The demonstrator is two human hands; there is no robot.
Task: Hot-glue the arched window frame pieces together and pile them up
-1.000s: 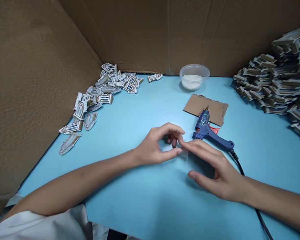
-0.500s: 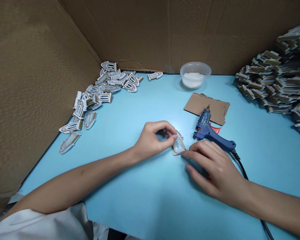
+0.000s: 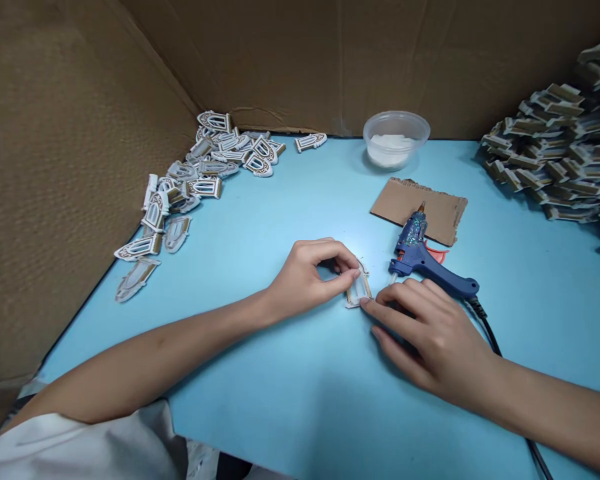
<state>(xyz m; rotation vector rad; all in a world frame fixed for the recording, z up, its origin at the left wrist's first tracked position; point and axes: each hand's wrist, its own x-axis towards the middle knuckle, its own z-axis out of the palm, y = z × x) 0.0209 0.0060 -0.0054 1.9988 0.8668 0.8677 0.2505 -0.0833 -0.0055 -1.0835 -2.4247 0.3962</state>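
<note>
A small white arched window frame (image 3: 359, 292) lies on the blue table in front of me, with what looks like a pale translucent sheet inside it. My left hand (image 3: 325, 272) pinches thumb and index finger at its upper left side, and those fingers cover part of the arch. With an index fingertip, my right hand (image 3: 423, 330) touches the frame's lower right corner; its other fingers are loosely curved and apart. Just beyond the right hand rests a blue glue gun (image 3: 423, 259), its nozzle over a piece of cardboard (image 3: 440, 210).
Several similar window frames (image 3: 205, 188) are heaped at the far left, and a large stack (image 3: 555, 157) of them rises at the right. A clear plastic tub (image 3: 396, 140) with white pieces stands at the back. Cardboard walls border the table (image 3: 280, 400). The glue gun's black cord (image 3: 490, 333) passes under my right forearm.
The translucent sheet now appears to lie flatter inside the window frame. My right index fingertip has shifted slightly onto the frame's corner. The camera view has moved a little.
</note>
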